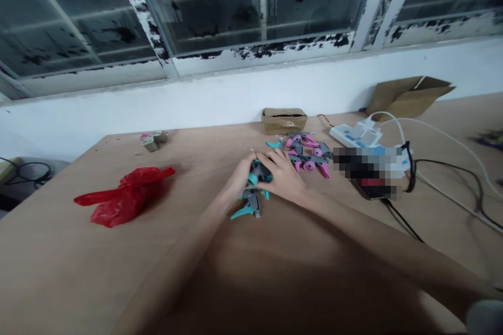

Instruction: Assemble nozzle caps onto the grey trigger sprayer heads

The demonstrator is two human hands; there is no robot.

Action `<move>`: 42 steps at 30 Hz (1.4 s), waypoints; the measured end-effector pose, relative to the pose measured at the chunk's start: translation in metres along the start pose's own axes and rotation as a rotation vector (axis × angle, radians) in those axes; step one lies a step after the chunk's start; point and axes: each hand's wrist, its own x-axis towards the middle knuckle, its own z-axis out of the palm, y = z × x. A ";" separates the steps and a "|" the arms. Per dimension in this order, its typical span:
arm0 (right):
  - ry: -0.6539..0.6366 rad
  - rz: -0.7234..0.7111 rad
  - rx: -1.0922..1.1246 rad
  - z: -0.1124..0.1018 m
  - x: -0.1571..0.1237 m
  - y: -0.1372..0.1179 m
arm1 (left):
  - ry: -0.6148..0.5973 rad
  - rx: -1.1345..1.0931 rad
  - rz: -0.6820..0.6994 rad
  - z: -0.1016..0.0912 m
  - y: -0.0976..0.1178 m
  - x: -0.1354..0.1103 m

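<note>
My left hand and my right hand come together near the middle of the table, both closed around a teal-and-grey plastic piece. Fingers hide much of its shape. Just below the hands, on the tabletop, lies another teal-and-grey piece with a pointed teal lever. Beyond my right hand is a cluster of pink-and-grey pieces with round hubs and levers. A teal tip pokes out past my right fingers. The exact kind of these pieces cannot be made out.
A red plastic bag lies left, with small blocks behind it. A small cardboard box stands by the wall, an open carton farther right. A power strip, cables and a partly blurred phone occupy the right side.
</note>
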 end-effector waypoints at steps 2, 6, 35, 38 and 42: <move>-0.002 -0.018 0.000 -0.024 -0.027 -0.007 | -0.051 -0.016 0.034 0.017 0.012 -0.027; -0.056 0.028 0.003 -0.055 -0.083 -0.014 | -0.184 -0.027 0.055 0.057 0.026 -0.064; -0.312 0.306 -0.032 -0.084 -0.052 0.078 | 0.107 0.624 0.367 0.023 0.017 -0.094; -0.306 0.397 -0.082 -0.061 -0.014 0.123 | 0.156 0.705 0.372 0.025 0.021 -0.072; -0.344 0.501 -0.148 -0.029 0.014 0.156 | 0.166 0.764 0.360 0.027 0.016 -0.053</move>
